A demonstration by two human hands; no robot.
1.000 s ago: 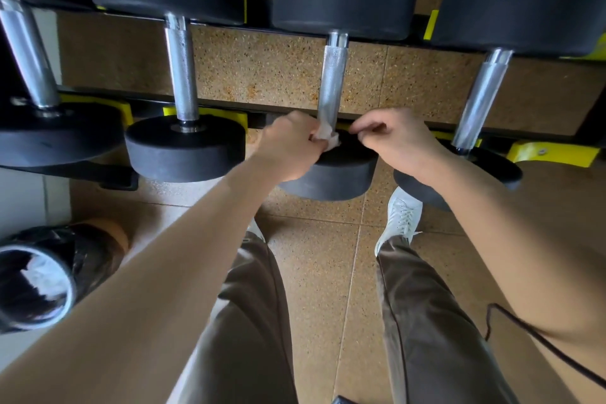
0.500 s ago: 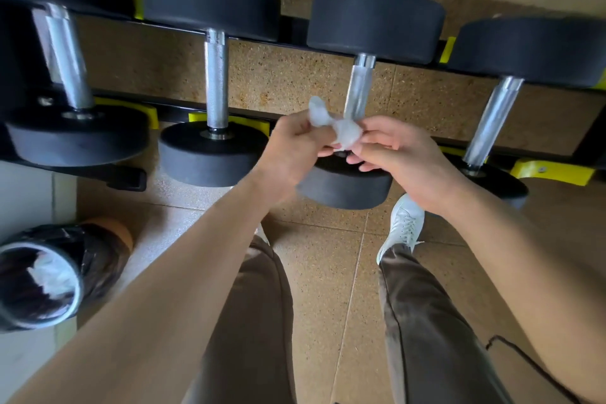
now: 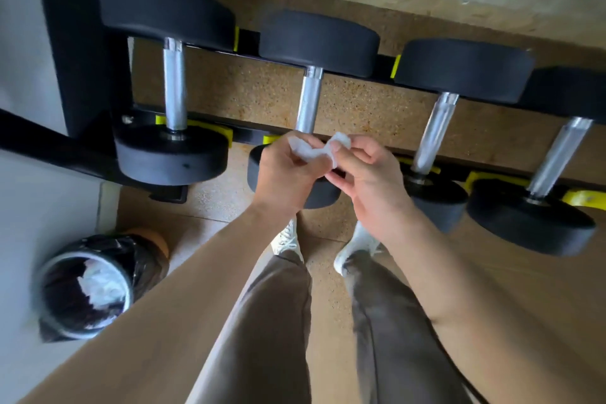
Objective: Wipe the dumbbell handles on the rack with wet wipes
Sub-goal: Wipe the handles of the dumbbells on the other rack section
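Head view. Wet wipe (image 3: 316,149) is crumpled and white, held above the floor in front of the rack (image 3: 75,43), and it is stretched between both hands with its long axis running left to right across the frame. Left hand (image 3: 288,174) has its fingers curled round the wipe's left end. Right hand (image 3: 367,177) pinches the right end with thumb and fingertips. Both hands are close together, and neither touches a dumbbell.

Four dumbbells sit on the rack with chrome handles, black round heads and yellow cradles under the near heads. Each handle's long axis runs away from the person, from near head to far head. First handle (image 3: 174,88) is straight up the frame, second handle (image 3: 310,100) nearly so, and third handle (image 3: 434,131) and fourth handle (image 3: 560,157) lean to the right at the far end.

The hands and wipe cover the near end of the second handle and part of its near head. The other three handles are unobstructed.

One bin (image 3: 88,285) with a black liner stands on the floor (image 3: 229,200) at lower left, with white crumpled wipes inside. Two white shoes (image 3: 285,239) are below the hands, partly hidden by the forearms.

Counts: 4 dumbbells, 4 handles, 1 wipe in hand, 1 bin, 2 shoes.
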